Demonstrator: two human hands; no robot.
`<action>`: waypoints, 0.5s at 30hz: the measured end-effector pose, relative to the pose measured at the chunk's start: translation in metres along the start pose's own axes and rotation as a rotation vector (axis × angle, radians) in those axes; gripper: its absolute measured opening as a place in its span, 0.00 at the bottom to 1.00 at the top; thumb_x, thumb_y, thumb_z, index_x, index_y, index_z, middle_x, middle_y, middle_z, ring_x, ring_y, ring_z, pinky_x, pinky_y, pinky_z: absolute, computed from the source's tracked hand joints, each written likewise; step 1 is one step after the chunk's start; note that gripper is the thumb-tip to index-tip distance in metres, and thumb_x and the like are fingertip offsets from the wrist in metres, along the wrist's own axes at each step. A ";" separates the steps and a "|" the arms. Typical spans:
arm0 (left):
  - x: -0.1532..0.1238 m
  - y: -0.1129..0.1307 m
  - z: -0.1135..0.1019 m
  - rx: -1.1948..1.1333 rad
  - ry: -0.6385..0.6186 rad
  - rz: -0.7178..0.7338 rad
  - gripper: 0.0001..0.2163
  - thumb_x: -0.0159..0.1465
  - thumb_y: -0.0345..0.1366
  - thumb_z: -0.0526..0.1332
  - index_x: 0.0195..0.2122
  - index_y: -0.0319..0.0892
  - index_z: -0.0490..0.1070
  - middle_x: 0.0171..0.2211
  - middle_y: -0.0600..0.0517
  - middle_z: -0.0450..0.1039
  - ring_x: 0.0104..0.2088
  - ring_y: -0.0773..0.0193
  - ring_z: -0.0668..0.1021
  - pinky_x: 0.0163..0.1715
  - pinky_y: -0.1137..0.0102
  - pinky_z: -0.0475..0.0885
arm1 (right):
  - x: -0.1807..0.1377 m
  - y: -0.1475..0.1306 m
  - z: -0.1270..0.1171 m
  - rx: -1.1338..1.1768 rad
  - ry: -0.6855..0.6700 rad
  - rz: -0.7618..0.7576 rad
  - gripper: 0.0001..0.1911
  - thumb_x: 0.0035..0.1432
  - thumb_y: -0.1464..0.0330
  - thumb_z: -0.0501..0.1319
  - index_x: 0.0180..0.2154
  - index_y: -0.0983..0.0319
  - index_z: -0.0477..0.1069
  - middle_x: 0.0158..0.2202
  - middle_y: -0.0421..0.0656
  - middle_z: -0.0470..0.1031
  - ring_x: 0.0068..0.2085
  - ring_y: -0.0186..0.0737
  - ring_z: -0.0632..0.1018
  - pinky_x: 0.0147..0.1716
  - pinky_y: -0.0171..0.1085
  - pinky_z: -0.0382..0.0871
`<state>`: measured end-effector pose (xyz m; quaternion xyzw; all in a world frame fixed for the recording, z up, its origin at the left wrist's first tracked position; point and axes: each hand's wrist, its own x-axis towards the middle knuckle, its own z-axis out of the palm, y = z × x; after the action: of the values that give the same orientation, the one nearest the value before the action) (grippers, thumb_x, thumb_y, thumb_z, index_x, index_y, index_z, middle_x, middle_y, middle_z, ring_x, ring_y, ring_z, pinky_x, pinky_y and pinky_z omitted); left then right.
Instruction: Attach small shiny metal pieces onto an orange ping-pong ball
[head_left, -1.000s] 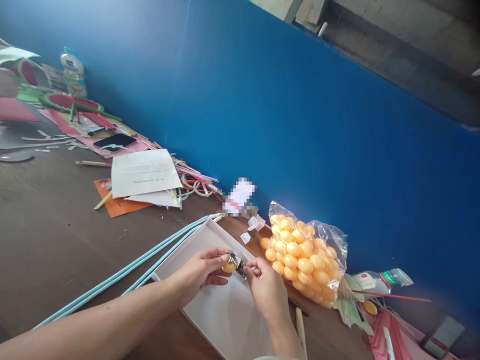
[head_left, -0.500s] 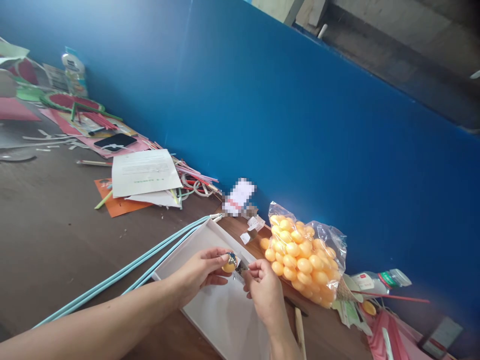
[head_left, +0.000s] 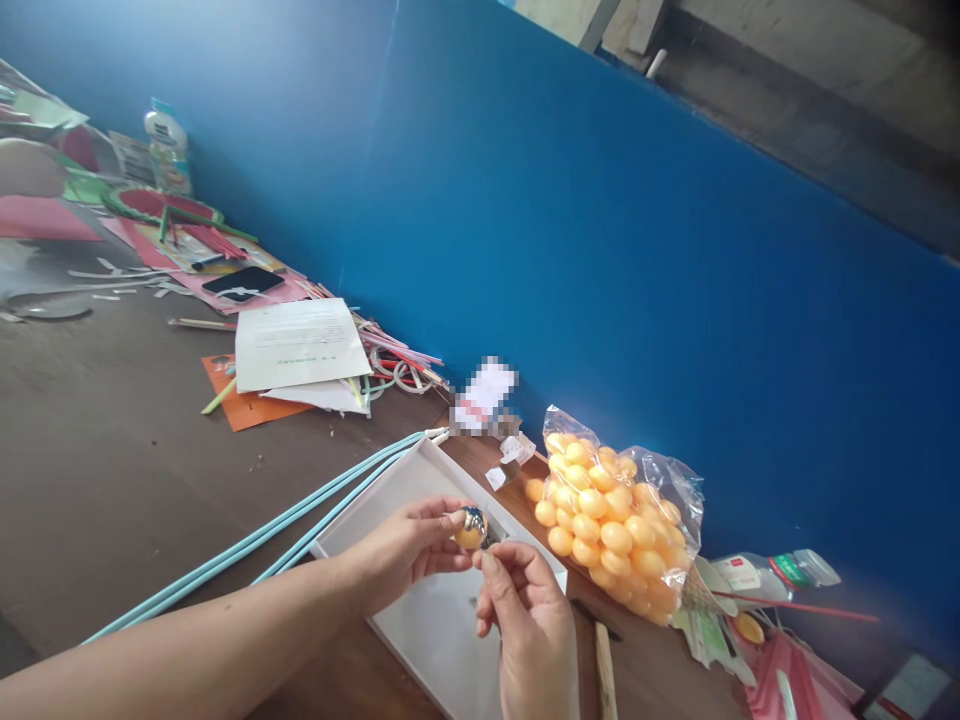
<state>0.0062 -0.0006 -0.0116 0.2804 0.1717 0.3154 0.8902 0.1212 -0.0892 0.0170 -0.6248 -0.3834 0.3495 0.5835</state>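
My left hand [head_left: 420,545] grips a small orange ball [head_left: 470,530] between thumb and fingers. The ball's upper part is covered in a dark blue, shiny pattern. Close beside its lower right edge, my right hand [head_left: 525,610] has its thumb and forefinger pinched together; whatever lies between them is too small to make out. Both hands are over a shallow white box tray [head_left: 420,635]. Some small dark, shiny bits show behind the right fingertips, partly hidden.
A clear bag of orange balls [head_left: 615,520] lies right of the tray, against the blue partition [head_left: 600,250]. Light blue tubes [head_left: 255,535] run along its left. Papers [head_left: 300,345], a phone [head_left: 244,284] and straws lie further left. A wooden handle [head_left: 604,670] and a plastic bottle [head_left: 780,570] are at right.
My right hand has turned and its thumb and forefinger are now pinched closer below the ball. The left hand still holds the ball. The whole view has shifted slightly.
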 end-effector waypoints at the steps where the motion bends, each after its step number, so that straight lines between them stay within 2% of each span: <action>1: -0.001 0.000 0.001 -0.001 -0.003 0.003 0.13 0.56 0.37 0.62 0.42 0.38 0.69 0.36 0.45 0.74 0.34 0.63 0.77 0.42 0.65 0.68 | -0.001 0.003 0.003 0.039 0.006 0.012 0.11 0.52 0.60 0.62 0.31 0.61 0.67 0.18 0.34 0.65 0.19 0.29 0.65 0.18 0.29 0.60; 8: -0.003 0.004 0.005 0.037 -0.007 0.020 0.13 0.55 0.36 0.63 0.41 0.38 0.70 0.34 0.47 0.73 0.32 0.64 0.76 0.44 0.63 0.68 | 0.002 0.017 0.007 0.253 0.022 0.108 0.11 0.50 0.62 0.63 0.32 0.61 0.67 0.26 0.39 0.74 0.18 0.25 0.62 0.16 0.28 0.57; 15: -0.006 0.006 0.009 0.087 -0.019 0.014 0.13 0.55 0.37 0.63 0.41 0.39 0.70 0.35 0.47 0.73 0.34 0.64 0.76 0.46 0.62 0.67 | 0.002 0.016 0.008 0.392 0.005 0.162 0.09 0.51 0.65 0.63 0.32 0.62 0.67 0.26 0.39 0.73 0.18 0.24 0.59 0.16 0.27 0.54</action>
<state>0.0027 -0.0039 -0.0002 0.3233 0.1747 0.3112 0.8764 0.1161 -0.0840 0.0006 -0.5289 -0.2551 0.4617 0.6648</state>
